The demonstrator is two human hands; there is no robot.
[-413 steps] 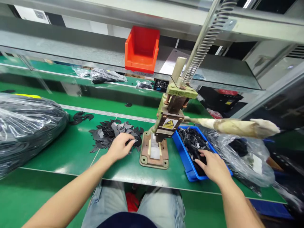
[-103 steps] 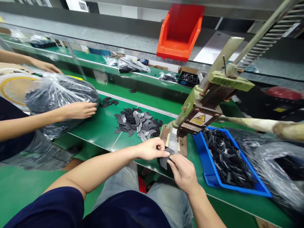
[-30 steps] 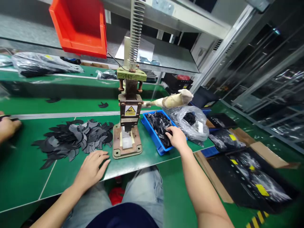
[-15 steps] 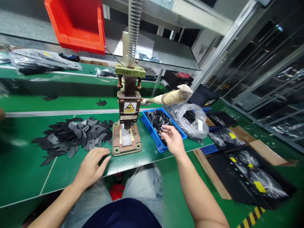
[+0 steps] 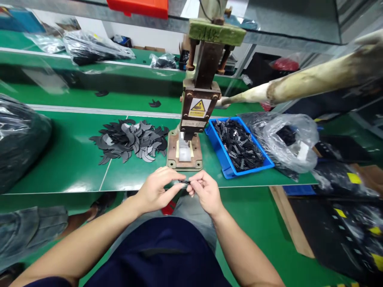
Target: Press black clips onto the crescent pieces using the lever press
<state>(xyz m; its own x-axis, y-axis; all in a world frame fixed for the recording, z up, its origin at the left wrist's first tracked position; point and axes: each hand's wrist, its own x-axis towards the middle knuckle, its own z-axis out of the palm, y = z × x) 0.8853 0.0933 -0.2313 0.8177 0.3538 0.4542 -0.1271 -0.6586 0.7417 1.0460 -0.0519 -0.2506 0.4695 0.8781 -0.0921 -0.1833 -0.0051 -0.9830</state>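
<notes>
My right hand (image 5: 206,193) pinches a small, thin black part (image 5: 184,181) in front of the press. My left hand (image 5: 158,189) has its thumb and forefinger around the part's other end; its exact shape is too small to make out. Just beyond the hands stands the hand press (image 5: 196,107), with a pale block (image 5: 184,152) on its base under the ram. To its right, a blue tray (image 5: 231,173) holds many small black parts (image 5: 239,145). Left of the press lies a loose pile of dark curved pieces (image 5: 131,139).
The press's wrapped lever (image 5: 287,85) sticks out to the right. A clear plastic bag (image 5: 302,139) lies beside the tray. At the far left bulges a big bag (image 5: 20,139). A red bin (image 5: 140,6) sits above; a person's leg (image 5: 32,231) shows at lower left.
My right hand has left the blue tray and come in front of the press with a small black part. My left hand has moved right to meet it. The view has shifted.
</notes>
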